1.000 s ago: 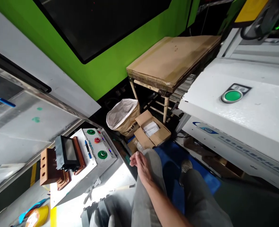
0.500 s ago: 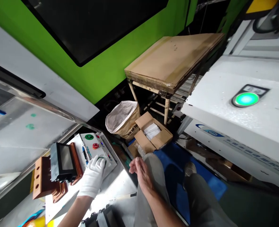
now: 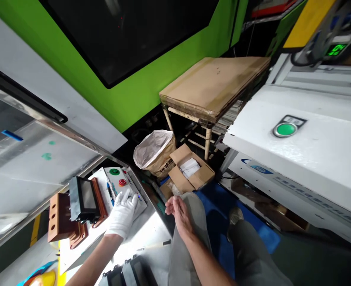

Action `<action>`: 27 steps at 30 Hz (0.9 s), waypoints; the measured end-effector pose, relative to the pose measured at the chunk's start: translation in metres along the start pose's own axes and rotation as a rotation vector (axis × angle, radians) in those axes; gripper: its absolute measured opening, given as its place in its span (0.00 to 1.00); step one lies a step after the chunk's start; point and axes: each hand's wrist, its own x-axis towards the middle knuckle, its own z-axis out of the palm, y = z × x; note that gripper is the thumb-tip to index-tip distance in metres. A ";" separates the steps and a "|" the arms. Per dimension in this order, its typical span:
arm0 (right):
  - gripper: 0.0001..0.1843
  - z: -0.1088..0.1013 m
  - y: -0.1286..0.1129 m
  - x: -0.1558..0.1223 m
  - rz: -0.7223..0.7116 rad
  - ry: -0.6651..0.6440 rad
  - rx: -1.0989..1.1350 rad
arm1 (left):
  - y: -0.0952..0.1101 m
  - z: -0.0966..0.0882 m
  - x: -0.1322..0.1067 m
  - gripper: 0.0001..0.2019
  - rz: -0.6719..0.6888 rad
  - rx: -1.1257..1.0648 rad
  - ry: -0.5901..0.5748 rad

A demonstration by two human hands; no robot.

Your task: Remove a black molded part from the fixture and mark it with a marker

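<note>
Green machine housing [image 3: 151,95] fills the space ahead of me, with a white cabinet [image 3: 306,159] to my right and a cardboard-topped stool [image 3: 214,85] between. Lower left sits the button panel [image 3: 124,188] on the bench [image 3: 145,234]. My gloved left hand [image 3: 122,214] lies flat on that panel, fingers spread, gripping nothing; the buttons look stiff and need only a fingertip press. My bare right hand [image 3: 178,210] rests loosely open on my knee, empty.
</note>
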 end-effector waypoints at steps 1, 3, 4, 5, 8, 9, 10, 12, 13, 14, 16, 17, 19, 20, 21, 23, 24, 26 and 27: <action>0.34 -0.001 0.000 0.000 -0.007 -0.001 -0.027 | 0.004 0.003 -0.013 0.20 0.001 -0.039 0.066; 0.33 -0.002 0.000 -0.001 -0.023 -0.010 -0.105 | 0.019 0.010 -0.050 0.20 -0.018 -0.169 0.221; 0.33 -0.003 0.001 -0.001 -0.032 -0.020 -0.158 | 0.029 0.016 -0.074 0.20 -0.046 -0.251 0.292; 0.32 -0.003 0.001 -0.002 -0.041 -0.038 -0.221 | 0.042 0.021 -0.101 0.20 -0.101 -0.335 0.349; 0.22 -0.001 0.004 -0.007 -0.075 -0.159 -0.483 | 0.092 0.041 -0.183 0.23 -0.456 -0.573 0.261; 0.17 0.001 0.005 -0.010 -0.091 -0.221 -0.592 | 0.111 0.047 -0.205 0.24 -0.568 -0.710 0.195; 0.12 0.003 0.007 -0.013 -0.108 -0.294 -0.708 | 0.129 0.051 -0.223 0.26 -0.683 -0.811 0.118; 0.08 0.010 0.014 -0.021 -0.139 -0.457 -0.949 | 0.163 0.057 -0.244 0.32 -1.023 -0.923 0.005; 0.07 0.013 0.018 -0.025 -0.149 -0.543 -1.067 | 0.177 0.058 -0.247 0.35 -1.178 -0.964 -0.057; 0.09 0.017 0.022 -0.030 -0.154 -0.629 -1.180 | 0.188 0.057 -0.246 0.38 -1.301 -1.008 -0.122; 0.15 0.024 0.032 -0.037 -0.156 -0.786 -1.387 | 0.199 0.054 -0.237 0.42 -1.430 -1.101 -0.241; 0.18 0.028 0.036 -0.040 -0.158 -0.852 -1.477 | 0.202 0.053 -0.231 0.43 -1.452 -1.142 -0.291; 0.19 0.037 0.044 -0.044 -0.169 -0.956 -1.625 | 0.202 0.054 -0.221 0.41 -1.459 -1.192 -0.344; 0.19 0.041 0.048 -0.046 -0.179 -0.989 -1.683 | 0.201 0.056 -0.218 0.40 -1.457 -1.201 -0.353; 0.17 0.046 0.051 -0.047 -0.189 -1.010 -1.732 | 0.200 0.059 -0.216 0.39 -1.450 -1.208 -0.349; 0.15 0.055 0.058 -0.048 -0.206 -1.025 -1.804 | 0.200 0.066 -0.215 0.39 -1.416 -1.213 -0.306; 0.14 0.059 0.060 -0.047 -0.213 -1.025 -1.829 | 0.200 0.069 -0.214 0.40 -1.394 -1.198 -0.280; 0.14 0.066 0.065 -0.043 -0.228 -1.025 -1.850 | 0.200 0.073 -0.212 0.41 -1.364 -1.136 -0.257; 0.14 0.068 0.067 -0.040 -0.239 -1.029 -1.847 | 0.200 0.073 -0.210 0.42 -1.363 -1.099 -0.264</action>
